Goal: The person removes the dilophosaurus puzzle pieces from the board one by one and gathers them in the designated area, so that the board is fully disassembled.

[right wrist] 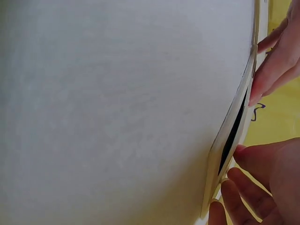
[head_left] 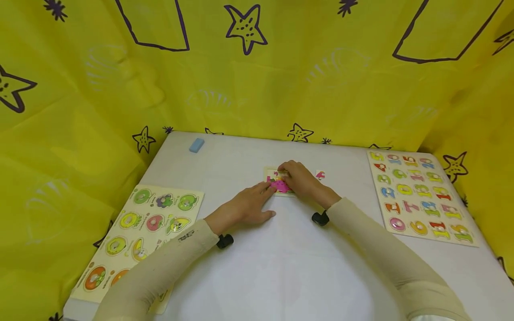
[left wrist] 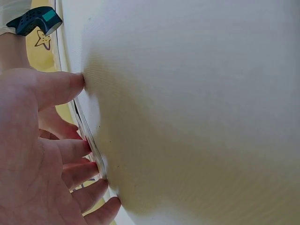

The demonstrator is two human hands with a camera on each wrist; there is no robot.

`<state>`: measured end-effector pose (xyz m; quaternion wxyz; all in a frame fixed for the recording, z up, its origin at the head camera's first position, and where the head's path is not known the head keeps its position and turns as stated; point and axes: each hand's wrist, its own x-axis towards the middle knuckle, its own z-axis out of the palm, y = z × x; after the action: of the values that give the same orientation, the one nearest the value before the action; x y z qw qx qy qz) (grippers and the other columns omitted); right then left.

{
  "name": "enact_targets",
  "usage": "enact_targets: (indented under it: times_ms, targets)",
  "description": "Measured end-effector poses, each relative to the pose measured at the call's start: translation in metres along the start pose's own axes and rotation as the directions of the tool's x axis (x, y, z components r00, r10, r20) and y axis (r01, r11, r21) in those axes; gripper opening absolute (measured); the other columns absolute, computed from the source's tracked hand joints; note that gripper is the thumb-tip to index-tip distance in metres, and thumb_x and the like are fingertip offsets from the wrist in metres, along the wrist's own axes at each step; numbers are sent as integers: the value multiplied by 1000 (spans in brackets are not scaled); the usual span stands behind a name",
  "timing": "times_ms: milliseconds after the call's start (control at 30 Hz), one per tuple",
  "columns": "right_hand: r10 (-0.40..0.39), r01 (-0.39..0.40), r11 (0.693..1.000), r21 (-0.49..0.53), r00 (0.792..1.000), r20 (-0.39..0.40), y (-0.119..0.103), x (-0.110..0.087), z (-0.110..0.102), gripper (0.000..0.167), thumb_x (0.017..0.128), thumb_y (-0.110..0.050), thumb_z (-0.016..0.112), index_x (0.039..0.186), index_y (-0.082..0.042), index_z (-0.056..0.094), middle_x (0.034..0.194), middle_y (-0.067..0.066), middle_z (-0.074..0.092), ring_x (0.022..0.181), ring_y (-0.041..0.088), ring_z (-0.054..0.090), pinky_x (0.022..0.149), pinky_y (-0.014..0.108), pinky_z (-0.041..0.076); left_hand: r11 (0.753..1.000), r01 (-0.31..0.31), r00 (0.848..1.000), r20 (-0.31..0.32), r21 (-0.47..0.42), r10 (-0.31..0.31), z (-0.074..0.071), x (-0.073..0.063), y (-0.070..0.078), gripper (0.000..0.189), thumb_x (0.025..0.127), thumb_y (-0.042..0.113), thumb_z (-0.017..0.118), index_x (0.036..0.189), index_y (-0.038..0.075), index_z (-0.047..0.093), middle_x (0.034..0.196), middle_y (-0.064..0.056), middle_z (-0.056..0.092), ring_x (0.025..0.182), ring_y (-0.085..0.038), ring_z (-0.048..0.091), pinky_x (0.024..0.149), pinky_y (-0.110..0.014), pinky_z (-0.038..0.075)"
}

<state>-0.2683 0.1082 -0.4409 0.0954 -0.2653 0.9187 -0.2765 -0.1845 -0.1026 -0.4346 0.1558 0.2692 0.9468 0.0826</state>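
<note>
A small jigsaw puzzle [head_left: 279,186] with a pink figure in a pale frame lies on the white table [head_left: 277,263]. My left hand [head_left: 250,206] rests at its left side with fingers extended, the index fingertip on the pink part and the thumb spread on the table. The right hand [head_left: 301,180] reaches over the puzzle's upper right and pinches a puzzle piece, mostly hidden by the fingers. In the right wrist view, the thumb and fingertips of the right hand [right wrist: 262,183] are at a tilted piece edge, with a dark gap below it.
A loose pink-and-white puzzle piece [head_left: 320,174] lies right of the right hand. A fruit peg board [head_left: 158,196] is at the left, partly under the left sleeve. A number board [head_left: 409,196] lies at the right. A blue block [head_left: 196,145] sits at the back left, before a yellow curtain [head_left: 257,89].
</note>
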Motion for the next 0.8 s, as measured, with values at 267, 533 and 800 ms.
enact_targets:
  times_ms: [267,533,800]
  targets:
    - [-11,12,997,-78,1000,7,1,-1,-2,41,107,-8,59,146,2,59,145,20,63,134,38,57,119,53,42,1000,-1,1000,-10,-8,1,0,1,2,79,104,51,56,168,12,30,173,-11,27,159,-30,29,127,-47,32]
    - [-28,29,997,-76,1000,9,2,-2,-4,41,107,-9,60,146,2,59,144,20,63,131,36,59,118,52,44,1000,13,1000,8,-1,-13,-1,1,3,80,105,52,55,169,13,27,174,-10,25,160,-29,27,128,-47,30]
    - [-26,26,999,-21,1000,7,5,-2,-3,42,106,-8,62,147,0,58,143,19,62,130,36,57,118,53,44,1000,13,1000,11,9,-13,0,2,3,79,105,52,54,168,12,28,174,-10,25,160,-30,27,127,-48,31]
